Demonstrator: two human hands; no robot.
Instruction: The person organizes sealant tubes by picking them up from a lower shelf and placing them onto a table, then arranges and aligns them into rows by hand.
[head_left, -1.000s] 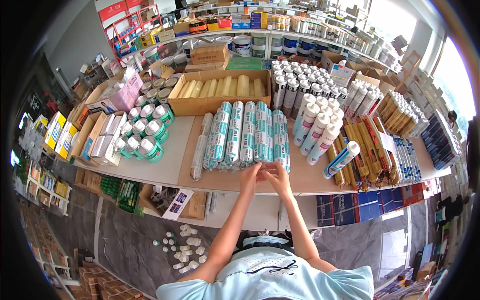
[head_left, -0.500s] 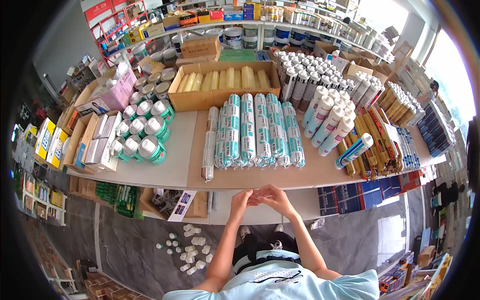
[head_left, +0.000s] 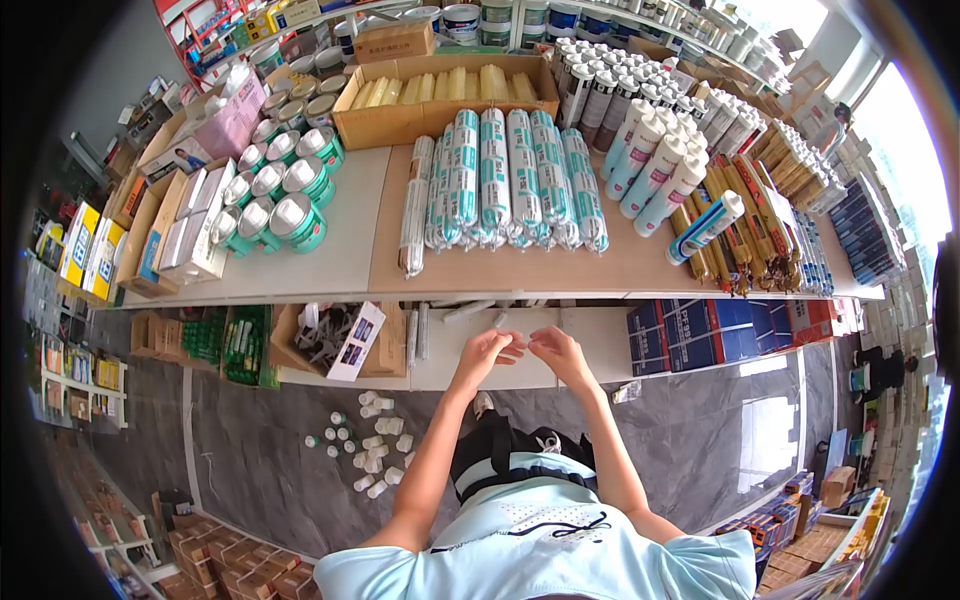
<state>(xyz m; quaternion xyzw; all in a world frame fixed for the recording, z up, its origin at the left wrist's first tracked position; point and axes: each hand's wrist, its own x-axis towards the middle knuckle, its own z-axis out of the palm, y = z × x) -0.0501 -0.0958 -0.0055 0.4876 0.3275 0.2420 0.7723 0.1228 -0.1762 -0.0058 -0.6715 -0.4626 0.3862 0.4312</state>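
My left hand [head_left: 484, 358] and my right hand [head_left: 561, 356] are raised in front of my body, below the table's front edge. A small gap separates their fingertips. Loosely bent fingers on both hands are partly apart, and I see nothing held in either. Nearest on the table above them lies a row of white and teal foil sausage packs of sealant [head_left: 494, 180]. Right of these, white-capped sealant cartridges [head_left: 655, 170] stand in a group. A single blue and white cartridge [head_left: 705, 228] leans on brown-gold packs [head_left: 745, 225].
Teal cans [head_left: 300, 222] stand on the table's left, behind an open carton [head_left: 345, 118] of yellowish sticks. Under the table are a box of dark parts [head_left: 325, 335] and blue boxes [head_left: 700, 335]. White bottles [head_left: 375, 445] lie on the floor at my left.
My hands have moved from touching each other to slightly apart. The view has tilted down, so the table sits higher in it and more of the lower shelf shows.
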